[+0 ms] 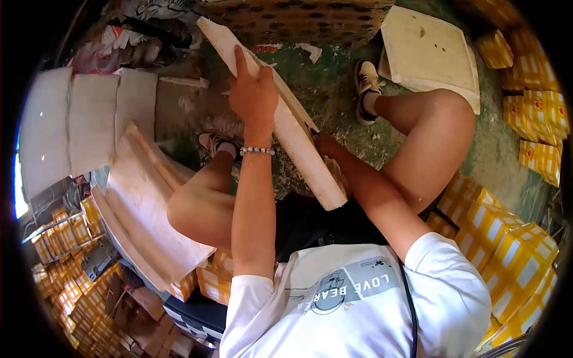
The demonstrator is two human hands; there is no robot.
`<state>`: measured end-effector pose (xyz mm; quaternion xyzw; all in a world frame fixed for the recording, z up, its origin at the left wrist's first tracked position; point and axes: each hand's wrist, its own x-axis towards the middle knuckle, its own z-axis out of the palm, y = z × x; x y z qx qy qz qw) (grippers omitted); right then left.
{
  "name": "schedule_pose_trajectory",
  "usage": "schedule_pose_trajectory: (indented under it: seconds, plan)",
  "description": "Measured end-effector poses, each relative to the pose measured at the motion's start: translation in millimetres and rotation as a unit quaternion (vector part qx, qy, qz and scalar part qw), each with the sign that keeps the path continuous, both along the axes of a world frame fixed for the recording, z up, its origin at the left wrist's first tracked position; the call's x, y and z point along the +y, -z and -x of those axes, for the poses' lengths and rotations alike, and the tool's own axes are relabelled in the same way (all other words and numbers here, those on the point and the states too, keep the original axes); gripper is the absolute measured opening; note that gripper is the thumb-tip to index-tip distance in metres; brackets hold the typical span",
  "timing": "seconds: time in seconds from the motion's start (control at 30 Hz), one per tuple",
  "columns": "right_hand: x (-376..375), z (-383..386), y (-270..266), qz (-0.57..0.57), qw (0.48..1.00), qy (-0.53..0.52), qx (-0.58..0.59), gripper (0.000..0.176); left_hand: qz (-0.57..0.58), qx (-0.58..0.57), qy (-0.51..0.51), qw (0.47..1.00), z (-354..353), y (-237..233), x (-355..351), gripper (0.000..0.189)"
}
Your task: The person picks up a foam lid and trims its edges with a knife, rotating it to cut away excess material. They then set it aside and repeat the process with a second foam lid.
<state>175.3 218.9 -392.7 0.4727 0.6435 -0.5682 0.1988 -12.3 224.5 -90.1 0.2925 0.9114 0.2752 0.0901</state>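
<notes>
A long off-white slab (304, 152), perhaps foam, slants between my knees with its edge face toward me. My left hand (253, 98), with a beaded bracelet at the wrist, grips its upper part, index finger stretched along the surface. Low on the slab's right side is my right hand (328, 146), closed, its fingers partly hidden. A small dark thing (314, 132) shows beside that hand, too little of it visible to name.
Pale slabs (149, 203) lean by my left knee. Another pale panel (430, 51) lies at the upper right. Yellow-and-white taped boxes (501, 250) stack on the right, with more boxes (77, 286) at lower left. White scraps litter the green floor (334, 89).
</notes>
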Motion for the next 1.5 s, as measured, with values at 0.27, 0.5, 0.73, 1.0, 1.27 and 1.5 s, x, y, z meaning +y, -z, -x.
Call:
schedule_pose_trajectory:
  seconds: [0.27,0.5,0.73,1.0,1.27,1.5]
  plan:
    - [-4,-11,9,-0.021,0.996,-0.084,0.023,0.044,0.012,-0.020,-0.009,1.000,10,2,1,0.070]
    - [1,-6,-3,-0.001,0.998,-0.060,0.014,0.042,0.017,0.060,0.022,0.998,5,13,5,0.071]
    - [3,-3,-4,0.059,0.998,0.002,-0.029,0.028,0.033,-0.032,-0.008,0.999,8,-1,2,0.070]
    - [-5,6,-16,0.027,0.996,-0.081,-0.037,0.044,0.035,-0.038,-0.004,0.999,7,-5,-1,0.072]
    - [-12,-17,40,0.038,0.994,0.099,0.001,0.040,-0.028,0.013,0.001,1.000,27,18,-11,0.071]
    - [-7,-4,-29,-0.014,0.995,-0.096,-0.029,0.045,0.002,0.049,0.014,0.999,17,17,-14,0.072]
